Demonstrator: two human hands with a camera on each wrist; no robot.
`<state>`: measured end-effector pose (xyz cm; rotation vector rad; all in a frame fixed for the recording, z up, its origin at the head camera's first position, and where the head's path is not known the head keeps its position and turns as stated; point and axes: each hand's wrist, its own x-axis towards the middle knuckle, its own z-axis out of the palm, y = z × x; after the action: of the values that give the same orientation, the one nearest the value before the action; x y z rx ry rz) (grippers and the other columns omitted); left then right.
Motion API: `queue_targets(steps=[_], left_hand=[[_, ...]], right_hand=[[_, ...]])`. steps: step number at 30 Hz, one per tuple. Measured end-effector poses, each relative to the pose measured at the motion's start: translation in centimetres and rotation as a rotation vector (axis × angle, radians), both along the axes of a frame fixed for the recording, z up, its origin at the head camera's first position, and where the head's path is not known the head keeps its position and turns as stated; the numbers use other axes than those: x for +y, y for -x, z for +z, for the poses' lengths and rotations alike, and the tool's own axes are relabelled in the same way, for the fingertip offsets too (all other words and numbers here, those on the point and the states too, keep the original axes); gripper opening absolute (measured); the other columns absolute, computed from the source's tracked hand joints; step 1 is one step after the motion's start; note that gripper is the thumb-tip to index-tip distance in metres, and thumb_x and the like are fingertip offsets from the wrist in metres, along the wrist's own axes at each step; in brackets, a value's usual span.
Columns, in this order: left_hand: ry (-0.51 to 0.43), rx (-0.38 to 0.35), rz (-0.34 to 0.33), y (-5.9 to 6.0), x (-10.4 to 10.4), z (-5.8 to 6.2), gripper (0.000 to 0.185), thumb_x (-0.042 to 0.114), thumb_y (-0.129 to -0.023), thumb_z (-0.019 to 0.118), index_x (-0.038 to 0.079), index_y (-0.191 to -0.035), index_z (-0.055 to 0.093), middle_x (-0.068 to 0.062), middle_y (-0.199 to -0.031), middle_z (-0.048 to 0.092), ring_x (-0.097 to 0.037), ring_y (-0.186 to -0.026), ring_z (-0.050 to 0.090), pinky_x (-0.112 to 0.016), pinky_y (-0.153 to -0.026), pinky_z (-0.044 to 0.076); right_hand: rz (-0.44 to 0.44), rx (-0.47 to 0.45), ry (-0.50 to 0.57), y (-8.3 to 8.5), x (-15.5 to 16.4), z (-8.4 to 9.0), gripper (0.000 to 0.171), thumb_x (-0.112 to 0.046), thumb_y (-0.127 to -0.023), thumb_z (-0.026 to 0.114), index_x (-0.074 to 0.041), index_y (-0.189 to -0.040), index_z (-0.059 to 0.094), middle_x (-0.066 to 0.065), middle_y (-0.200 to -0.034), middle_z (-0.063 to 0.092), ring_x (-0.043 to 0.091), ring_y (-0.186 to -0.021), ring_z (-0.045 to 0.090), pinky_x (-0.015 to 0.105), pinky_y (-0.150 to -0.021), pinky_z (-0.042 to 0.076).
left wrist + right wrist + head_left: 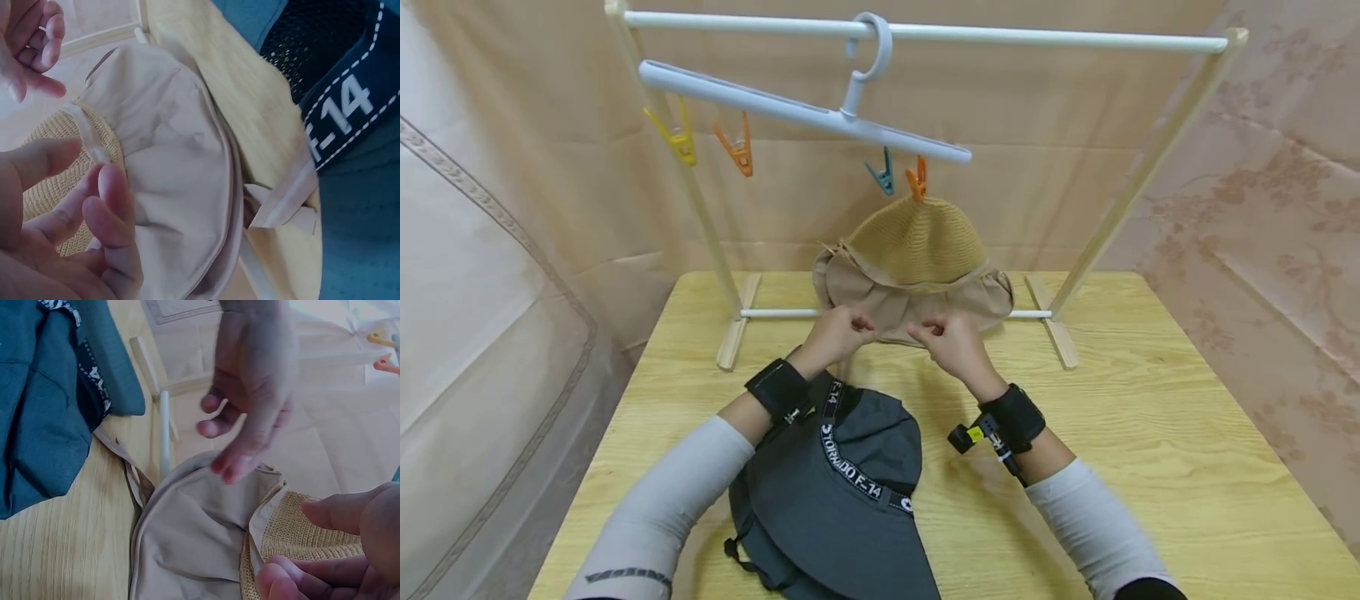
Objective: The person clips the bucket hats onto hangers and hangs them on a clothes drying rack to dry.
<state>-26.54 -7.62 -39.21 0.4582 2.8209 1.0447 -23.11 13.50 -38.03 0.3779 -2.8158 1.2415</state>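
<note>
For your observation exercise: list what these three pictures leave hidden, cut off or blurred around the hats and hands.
- Head view: the grey cap runs off the bottom edge; the left forearm covers its near left side.
- Head view: the straw hat front brim is hidden behind both hands.
- Right wrist view: the left hand is blurred, its grip unclear.

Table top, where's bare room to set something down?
Bare wood on the table lies right of the right hand, past the rack's right foot, and left of the rack's left foot. The middle is crowded: tan hat, grey hat.
</note>
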Motion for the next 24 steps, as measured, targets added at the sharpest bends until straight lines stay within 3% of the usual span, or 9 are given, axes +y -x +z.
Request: queue_targets(steps=[7,13,16,21,24], left_hand=[[0.036,-0.106,-0.014,-0.5,0.0,-0.9,0.021,0.025,-0.092,0.067,0.008,-0.102,0.072,-0.012,-0.109,0.070,-0.028,-0.100,0.064,-0.041,-0.087,0.051],[0.117,-0.184,-0.024,-0.8,0.0,-1.7,0.030,0.029,-0.094,0.065,0.007,-0.114,0.068,-0.017,-0.124,0.063,-0.033,-0.115,0.059,-0.046,-0.096,0.048],[0.159,-0.189,-0.053,-0.8,0.1,-2.1,0.033,0.029,-0.093,0.066,0.006,-0.117,0.067,-0.017,-0.121,0.064,-0.032,-0.113,0.060,-0.045,-0.095,0.048],[0.245,-0.176,-0.123,-0.9,0.4,-2.6,0.038,0.031,-0.092,0.067,0.004,-0.118,0.066,-0.014,-0.120,0.065,-0.028,-0.107,0.062,-0.042,-0.092,0.050],[0.283,-0.164,-0.154,-0.9,0.6,-2.8,0.040,0.032,-0.091,0.068,0.004,-0.119,0.066,-0.013,-0.121,0.065,-0.028,-0.107,0.062,-0.041,-0.092,0.050]], right_hand=[[0.031,-0.036,-0.011,-0.4,-0.6,-0.5,0.037,-0.025,-0.097,0.062,0.006,-0.115,0.067,0.020,-0.087,0.072,0.018,-0.061,0.063,0.029,-0.058,0.051],[0.042,-0.144,-0.022,-0.9,-0.8,-1.3,0.035,-0.027,-0.095,0.064,0.004,-0.109,0.070,0.012,-0.068,0.067,0.013,-0.053,0.057,0.026,-0.051,0.045],[0.053,-0.207,-0.064,-1.3,-1.0,-1.8,0.032,-0.030,-0.094,0.065,0.000,-0.104,0.072,0.011,-0.064,0.065,0.014,-0.052,0.056,0.026,-0.050,0.043],[0.069,-0.310,-0.119,-1.9,-1.3,-2.6,0.032,-0.033,-0.094,0.065,-0.002,-0.102,0.073,0.018,-0.074,0.067,0.016,-0.055,0.059,0.025,-0.051,0.045],[0.073,-0.345,-0.142,-2.4,-1.4,-3.1,0.031,-0.033,-0.093,0.066,-0.003,-0.099,0.073,0.014,-0.068,0.065,0.015,-0.052,0.057,0.024,-0.049,0.043]])
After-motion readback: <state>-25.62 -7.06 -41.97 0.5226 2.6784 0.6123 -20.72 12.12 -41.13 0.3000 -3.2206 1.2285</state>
